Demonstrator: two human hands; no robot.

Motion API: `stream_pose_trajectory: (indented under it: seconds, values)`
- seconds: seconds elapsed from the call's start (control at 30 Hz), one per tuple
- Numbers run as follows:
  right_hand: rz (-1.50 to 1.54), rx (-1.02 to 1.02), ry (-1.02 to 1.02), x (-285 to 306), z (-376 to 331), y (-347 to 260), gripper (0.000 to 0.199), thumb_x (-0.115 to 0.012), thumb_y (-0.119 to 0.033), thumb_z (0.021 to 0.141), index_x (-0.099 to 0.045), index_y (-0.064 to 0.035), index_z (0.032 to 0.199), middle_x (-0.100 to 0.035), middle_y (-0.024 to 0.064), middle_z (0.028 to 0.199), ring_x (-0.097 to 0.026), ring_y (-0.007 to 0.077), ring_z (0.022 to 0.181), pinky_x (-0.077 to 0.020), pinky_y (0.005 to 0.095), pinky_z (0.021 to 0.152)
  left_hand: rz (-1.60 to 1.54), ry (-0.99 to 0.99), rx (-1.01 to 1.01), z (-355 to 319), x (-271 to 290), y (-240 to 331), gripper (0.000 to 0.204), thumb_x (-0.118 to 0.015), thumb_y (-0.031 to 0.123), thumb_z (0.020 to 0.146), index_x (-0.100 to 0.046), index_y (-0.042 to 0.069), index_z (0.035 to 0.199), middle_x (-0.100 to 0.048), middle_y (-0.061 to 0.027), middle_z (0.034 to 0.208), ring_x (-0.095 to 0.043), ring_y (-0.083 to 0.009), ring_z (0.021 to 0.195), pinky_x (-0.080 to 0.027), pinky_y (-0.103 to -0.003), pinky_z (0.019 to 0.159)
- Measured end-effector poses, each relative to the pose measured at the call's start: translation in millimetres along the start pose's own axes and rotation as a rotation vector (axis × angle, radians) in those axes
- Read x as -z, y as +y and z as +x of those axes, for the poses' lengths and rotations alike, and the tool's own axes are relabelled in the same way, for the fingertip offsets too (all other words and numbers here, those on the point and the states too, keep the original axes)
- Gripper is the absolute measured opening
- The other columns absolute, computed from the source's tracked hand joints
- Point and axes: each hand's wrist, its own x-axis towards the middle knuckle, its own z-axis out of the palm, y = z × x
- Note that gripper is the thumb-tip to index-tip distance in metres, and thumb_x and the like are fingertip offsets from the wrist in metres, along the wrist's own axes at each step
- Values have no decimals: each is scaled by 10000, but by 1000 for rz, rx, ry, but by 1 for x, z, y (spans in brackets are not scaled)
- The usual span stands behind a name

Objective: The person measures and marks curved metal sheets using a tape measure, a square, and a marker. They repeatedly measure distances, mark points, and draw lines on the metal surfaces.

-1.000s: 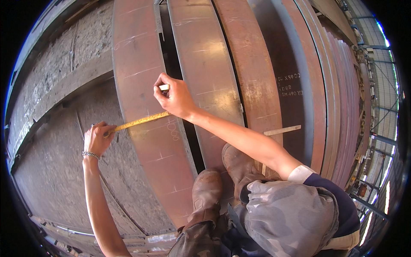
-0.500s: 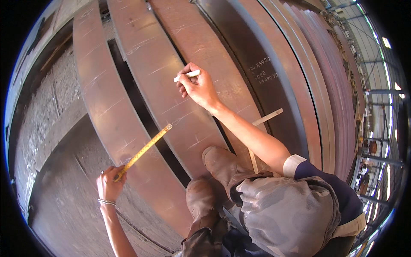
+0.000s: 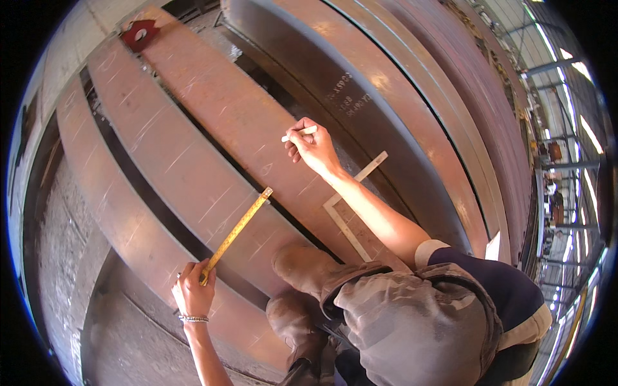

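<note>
My left hand [image 3: 194,289] grips a yellow tape measure [image 3: 237,233], its blade pulled out over the middle steel strip [image 3: 168,163]. The blade's tip lies near that strip's right edge. In my right hand [image 3: 310,147] a white chalk stick [image 3: 301,133] is pinched between thumb and fingers, held over the reddish steel strip [image 3: 222,112] to the right. Thin white chalk lines cross the strips. Under my right forearm a metal square [image 3: 340,222] rests on the reddish strip, partly hidden by the arm.
My brown boots [image 3: 297,267] stand on the strips by dark gaps. To the left runs another strip [image 3: 106,170]. A dark red notched piece [image 3: 140,35] sits at the far end. On the right are stacked steel plates [image 3: 412,83], one with white markings, and a metal-framed wall [image 3: 570,128].
The view has swung to the right, so the strips appear shifted left. Both hands keep hold of the tape measure and chalk; the blade tip and chalk now sit farther right across the strips.
</note>
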Motion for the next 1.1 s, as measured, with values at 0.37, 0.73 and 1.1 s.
stream_pose_trajectory:
  seconds: [0.37, 0.73, 1.1]
  values:
    - [-59, -56, 233, 59, 1, 18, 115, -583, -109, 1025, -609, -19, 958, -671, 66, 766, -639, 106, 626, -529, 264, 522, -1, -12, -4, 42, -46, 67, 157, -783, 180, 819, -750, 85, 941, -697, -87, 914, -713, -333, 785, -570, -427, 695]
    - [-52, -43, 198, 57, 3, 34, 134, -602, -140, 1032, -603, -30, 956, -661, 49, 741, -623, 94, 608, -521, 258, 518, -60, 5, 113, 40, -44, 66, 168, -772, 211, 824, -752, 102, 951, -695, -91, 873, -711, -322, 786, -567, -421, 698]
    - [-279, -58, 171, 75, 7, 38, 458, -529, -394, 1066, -637, -27, 813, -633, 41, 678, -612, 106, 590, -474, 274, 537, -35, 96, 373, 10, 3, 17, 215, -805, 214, 813, -730, 117, 989, -757, -80, 916, -748, -283, 811, -577, -392, 721]
